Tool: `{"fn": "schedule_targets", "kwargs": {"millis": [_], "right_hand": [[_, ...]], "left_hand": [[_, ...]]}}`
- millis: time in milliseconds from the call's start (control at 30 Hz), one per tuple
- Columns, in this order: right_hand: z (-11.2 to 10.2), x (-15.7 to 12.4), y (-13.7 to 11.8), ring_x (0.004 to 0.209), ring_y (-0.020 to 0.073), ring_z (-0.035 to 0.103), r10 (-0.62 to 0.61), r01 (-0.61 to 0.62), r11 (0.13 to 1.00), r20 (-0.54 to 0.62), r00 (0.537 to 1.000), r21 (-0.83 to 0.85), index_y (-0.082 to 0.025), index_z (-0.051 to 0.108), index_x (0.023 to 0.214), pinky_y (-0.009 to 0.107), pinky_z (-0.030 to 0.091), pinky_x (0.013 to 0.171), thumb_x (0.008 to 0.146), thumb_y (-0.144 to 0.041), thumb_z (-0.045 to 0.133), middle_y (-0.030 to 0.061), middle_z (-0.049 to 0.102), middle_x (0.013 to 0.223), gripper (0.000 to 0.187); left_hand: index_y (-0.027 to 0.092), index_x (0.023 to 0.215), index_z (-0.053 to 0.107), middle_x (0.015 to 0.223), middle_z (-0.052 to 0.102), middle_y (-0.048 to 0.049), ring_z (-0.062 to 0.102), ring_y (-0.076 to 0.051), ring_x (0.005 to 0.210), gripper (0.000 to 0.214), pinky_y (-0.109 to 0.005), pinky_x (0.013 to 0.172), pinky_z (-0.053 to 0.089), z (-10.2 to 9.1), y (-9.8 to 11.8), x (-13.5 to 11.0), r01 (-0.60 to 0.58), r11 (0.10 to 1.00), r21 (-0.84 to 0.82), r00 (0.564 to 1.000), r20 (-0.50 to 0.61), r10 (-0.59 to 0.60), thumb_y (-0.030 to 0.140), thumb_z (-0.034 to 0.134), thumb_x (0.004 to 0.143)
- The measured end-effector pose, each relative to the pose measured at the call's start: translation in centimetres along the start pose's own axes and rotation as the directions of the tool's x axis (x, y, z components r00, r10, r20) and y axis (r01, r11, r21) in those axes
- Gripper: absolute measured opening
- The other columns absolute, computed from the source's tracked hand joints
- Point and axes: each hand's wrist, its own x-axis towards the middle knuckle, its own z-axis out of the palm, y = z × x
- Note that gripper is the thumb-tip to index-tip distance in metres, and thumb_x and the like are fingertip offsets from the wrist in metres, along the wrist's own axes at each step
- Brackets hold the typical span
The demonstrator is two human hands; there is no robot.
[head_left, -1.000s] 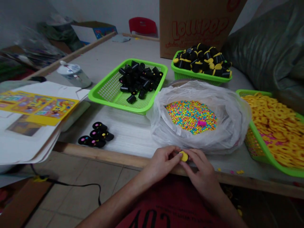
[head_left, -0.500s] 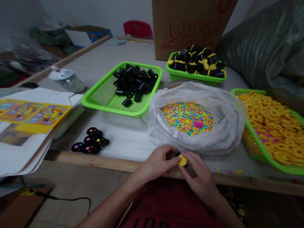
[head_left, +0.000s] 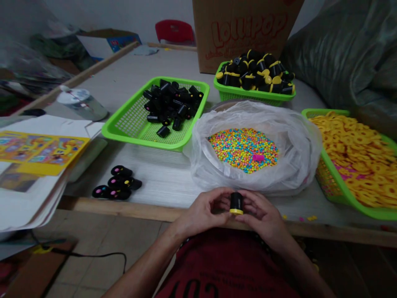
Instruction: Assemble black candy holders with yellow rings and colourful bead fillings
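My left hand [head_left: 201, 211], right hand [head_left: 263, 215]: fingers [head_left: 248, 203] pinching black tube [head_left: 236, 200]. Center basket [head_left: 139, 142]: black tubes [head_left: 170, 103]. Bag [head_left: 297, 165]: beads [head_left: 242, 149]. Right basket [head_left: 338, 186]: yellow discs [head_left: 356, 153].

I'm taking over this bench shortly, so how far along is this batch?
Done-looking: the far green basket holds black cylinders with yellow caps on. In hand: the left hand and right hand hold a black cylinder with a yellow cap on its lower end. Left: the nearer green basket holds a heap of uncapped black cylinders, and the right green basket is heaped with yellow discs.
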Motion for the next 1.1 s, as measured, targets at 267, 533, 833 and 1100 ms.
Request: {"fn": "schedule_targets", "kwargs": {"millis": [267, 533, 833, 1100], "right_hand": [[-0.2, -0.5, -0.3, 0.103, 0.0174, 0.06, -0.117, 0.115, 0.976, 0.0, 0.993, -0.183, -0.026, 0.059, 0.118, 0.031, 0.054, 0.088, 0.076, -0.017, 0.063, 0.0058, 0.059, 0.117, 0.043], [0.2, 0.0, -0.3, 0.1, 0.0167, 0.061, -0.077, 0.075, 0.988, -0.012, 0.997, -0.139, -0.026, 0.059, 0.117, 0.032, 0.053, 0.088, 0.079, -0.021, 0.062, 0.0058, 0.06, 0.114, 0.038], [0.9, 0.2, 0.2, 0.106, 0.0196, 0.059, -0.158, 0.148, 0.983, -0.101, 0.982, -0.106, -0.025, 0.058, 0.117, 0.036, 0.051, 0.092, 0.078, -0.023, 0.066, 0.007, 0.059, 0.117, 0.041], [0.9, 0.3, 1.7, 0.093, 0.019, 0.066, -0.322, 0.288, 0.909, -0.068, 0.944, -0.301, -0.025, 0.057, 0.118, 0.029, 0.057, 0.08, 0.075, -0.017, 0.062, 0.0072, 0.066, 0.107, 0.044]], "left_hand": [[0.021, 0.121, 0.058, 0.113, 0.064, -0.0064, 0.058, -0.02, 0.101, 0.045, -0.032, 0.09, 0.046, 0.2, 0.5, 0.0, -0.114, 0.943, 0.313, 0.993, 0.015, 0.116, 0.032, 0.067, 0.079], [0.018, 0.116, 0.059, 0.103, 0.066, -0.0064, 0.061, -0.018, 0.09, 0.04, -0.032, 0.083, 0.048, 0.7, -0.1, 0.2, -0.025, 0.972, 0.233, 0.994, -0.099, 0.049, 0.032, 0.067, 0.078], [0.02, 0.126, 0.048, 0.125, 0.057, -0.009, 0.055, -0.02, 0.113, 0.05, -0.036, 0.099, 0.043, 0.2, 0.2, 0.1, -0.036, 0.995, -0.091, 0.999, -0.005, 0.035, 0.022, 0.065, 0.079], [0.026, 0.113, 0.061, 0.107, 0.064, -0.0059, 0.058, -0.022, 0.1, 0.036, -0.034, 0.09, 0.047, 0.5, 0.5, 0.3, -0.104, 0.926, 0.364, 0.992, -0.034, 0.125, 0.041, 0.062, 0.081]]}}
